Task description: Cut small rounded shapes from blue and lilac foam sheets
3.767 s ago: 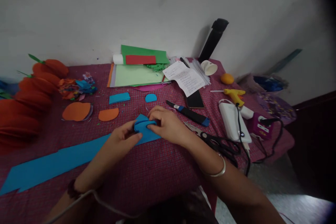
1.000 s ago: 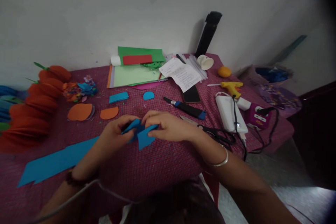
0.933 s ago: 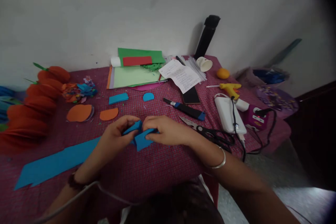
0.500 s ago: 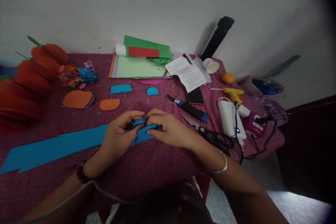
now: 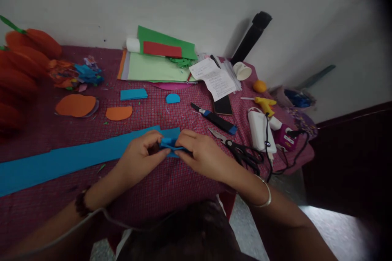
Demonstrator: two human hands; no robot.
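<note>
Red-checked cloth covers the tabletop (image 5: 171, 183), which stands against a white wall. Left hand (image 5: 139, 158) and right hand (image 5: 202, 155) meet near the front edge. Each has its fingers curled closed on a small folded blue paper piece (image 5: 169, 143), pinched between thumb and fingertips low over the cloth. This piece sits at the right end of a long blue paper strip (image 5: 61, 161) that runs leftward across the cloth; whether the two are joined cannot be told. Black-handled scissors (image 5: 241, 153) lie just right of the right hand, with a utility knife (image 5: 214, 118) beyond them. Farther back lie two orange paper discs (image 5: 76, 105), a blue half-circle (image 5: 173, 98) and a stack of coloured sheets (image 5: 156, 71) by the wall. Toward the right edge, a yellow glue gun (image 5: 265, 104) lies near a white power bank (image 5: 257, 128)
</note>
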